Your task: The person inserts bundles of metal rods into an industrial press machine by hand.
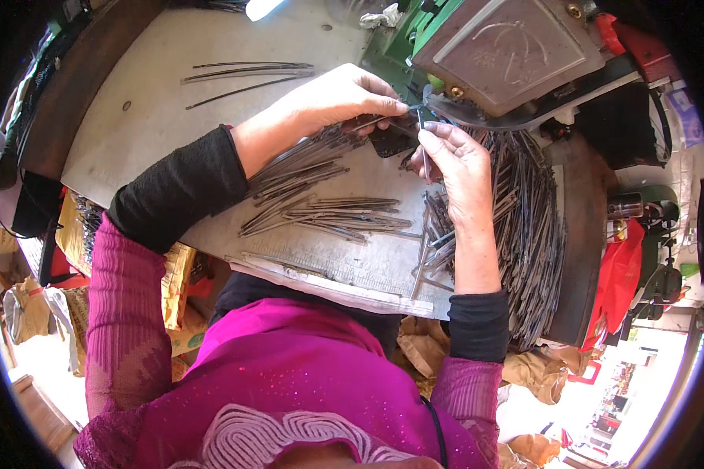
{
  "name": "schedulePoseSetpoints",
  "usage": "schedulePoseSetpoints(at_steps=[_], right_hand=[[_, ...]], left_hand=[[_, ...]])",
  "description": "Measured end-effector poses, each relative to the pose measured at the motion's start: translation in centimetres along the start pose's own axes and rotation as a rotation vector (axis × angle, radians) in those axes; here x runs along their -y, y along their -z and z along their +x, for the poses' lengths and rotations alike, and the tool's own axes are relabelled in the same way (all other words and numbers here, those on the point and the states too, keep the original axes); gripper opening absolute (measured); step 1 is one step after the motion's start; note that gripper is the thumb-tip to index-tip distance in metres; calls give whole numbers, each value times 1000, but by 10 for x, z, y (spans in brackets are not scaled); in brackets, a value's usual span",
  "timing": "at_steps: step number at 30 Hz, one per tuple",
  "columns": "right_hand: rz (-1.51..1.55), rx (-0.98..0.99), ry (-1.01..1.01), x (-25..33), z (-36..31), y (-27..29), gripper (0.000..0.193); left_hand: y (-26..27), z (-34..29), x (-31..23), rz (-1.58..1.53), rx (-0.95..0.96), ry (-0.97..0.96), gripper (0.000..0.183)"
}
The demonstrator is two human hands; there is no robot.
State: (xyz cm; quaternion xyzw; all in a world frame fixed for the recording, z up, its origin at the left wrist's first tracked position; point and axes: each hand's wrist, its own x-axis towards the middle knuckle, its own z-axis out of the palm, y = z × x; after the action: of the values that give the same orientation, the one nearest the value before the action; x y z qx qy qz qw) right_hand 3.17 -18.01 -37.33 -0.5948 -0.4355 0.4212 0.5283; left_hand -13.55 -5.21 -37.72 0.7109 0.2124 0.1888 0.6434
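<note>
The left hand and the right hand meet above the far side of the counter, just in front of a green machine with a brown metal plate. The right hand is closed to a pinch, thumb and forefinger on a thin grey rod that stands close to upright in view and passes down along the fingers. The left hand is curled, its thumb and forefinger nearly together by the rod's far end; they seem to grip a thin dark piece there, but its outline is hard to tell. To the right, partly behind the right forearm, a large heap of dark rods spreads along the counter. A smaller loose bunch lies toward the near edge, between the two forearms, and another bundle lies beyond it, partly under the left forearm. A few separate rods lie at the far left. Black sleeve covers wrap both forearms, and a red bag hangs beyond the counter's right side
</note>
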Motion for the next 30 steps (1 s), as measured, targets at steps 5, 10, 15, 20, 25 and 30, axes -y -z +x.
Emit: schedulePoseSetpoints(at_steps=[5, 10, 15, 20, 25, 30], right_hand=[[-6, -13, 15, -1, 4, -2, 21], [-2, 0, 14, -2, 3, -1, 22], [-26, -11, 10, 0, 4, -1, 23], [-45, 10, 0, 0, 4, 1, 24], [5, -11, -43, -2, 3, 1, 25], [208, -94, -42, -8, 5, 9, 23]], left_hand=[[-2, 0, -1, -21, -92, 32, 27], [1, 1, -1, -13, -47, 23, 27], [2, 1, -4, 14, -29, 34, 27], [-1, -1, -8, 23, -60, 47, 27], [-1, -6, -9, 2, -72, 65, 28], [-9, -10, -7, -38, -122, 50, 29]])
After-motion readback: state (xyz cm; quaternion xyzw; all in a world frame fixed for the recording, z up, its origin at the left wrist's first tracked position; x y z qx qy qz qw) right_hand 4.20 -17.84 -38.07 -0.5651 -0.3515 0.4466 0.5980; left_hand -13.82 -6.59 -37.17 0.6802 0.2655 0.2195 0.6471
